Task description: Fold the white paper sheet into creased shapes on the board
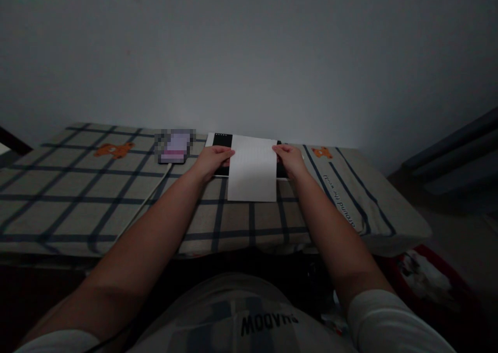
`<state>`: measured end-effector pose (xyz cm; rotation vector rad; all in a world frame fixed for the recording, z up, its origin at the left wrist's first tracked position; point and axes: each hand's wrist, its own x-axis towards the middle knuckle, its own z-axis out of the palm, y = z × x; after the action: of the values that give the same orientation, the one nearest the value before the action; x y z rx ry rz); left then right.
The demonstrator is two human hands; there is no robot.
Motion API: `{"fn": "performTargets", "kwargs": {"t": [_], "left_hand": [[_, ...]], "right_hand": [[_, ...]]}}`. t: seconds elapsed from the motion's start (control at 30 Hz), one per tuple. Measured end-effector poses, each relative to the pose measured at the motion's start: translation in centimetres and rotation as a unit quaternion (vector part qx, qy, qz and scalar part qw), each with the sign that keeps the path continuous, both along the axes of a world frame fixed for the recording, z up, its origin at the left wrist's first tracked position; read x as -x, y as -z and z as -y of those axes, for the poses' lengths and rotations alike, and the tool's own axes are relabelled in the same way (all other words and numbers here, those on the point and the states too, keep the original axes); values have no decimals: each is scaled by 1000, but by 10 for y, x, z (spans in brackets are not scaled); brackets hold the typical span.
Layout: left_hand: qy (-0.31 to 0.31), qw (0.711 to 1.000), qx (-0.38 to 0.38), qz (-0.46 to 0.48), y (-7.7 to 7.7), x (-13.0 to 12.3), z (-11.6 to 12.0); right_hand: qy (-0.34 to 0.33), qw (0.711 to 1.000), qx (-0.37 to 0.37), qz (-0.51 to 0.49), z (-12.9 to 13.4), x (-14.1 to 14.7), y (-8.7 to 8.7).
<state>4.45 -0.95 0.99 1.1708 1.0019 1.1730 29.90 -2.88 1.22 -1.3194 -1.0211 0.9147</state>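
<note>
A white sheet of paper [252,174] with faint lines is held up between my two hands, its lower part hanging toward me. My left hand [215,161] pinches its left edge between thumb and fingers. At the right edge, my right hand [290,159] grips it the same way. Behind and under the sheet lies a flat black-and-white item [222,140], perhaps a notebook or box; the paper covers most of it.
A checked cloth [249,234] with bear pictures covers the table against a grey wall [249,57]. A blurred-out phone-like device [175,145] with a pale cable [146,200] lies left of my hands. A red item [431,280] is below right.
</note>
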Motion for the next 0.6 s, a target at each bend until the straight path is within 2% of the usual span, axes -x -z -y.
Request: {"fn": "performTargets", "kwargs": {"t": [0.2, 0.37, 0.5, 0.6], "left_hand": [[-50, 997, -28, -43, -3, -1, 2], [-94, 993, -45, -52, -9, 0, 3], [-115, 991, -60, -31, -9, 2, -1], [-96, 994, -50, 7, -7, 2, -2]], "right_hand": [[-27, 999, -2, -30, 2, 3, -3], [-80, 993, 16, -89, 7, 5, -4], [-94, 993, 30, -59, 9, 7, -5], [-76, 996, 32, -35, 9, 8, -5]]}}
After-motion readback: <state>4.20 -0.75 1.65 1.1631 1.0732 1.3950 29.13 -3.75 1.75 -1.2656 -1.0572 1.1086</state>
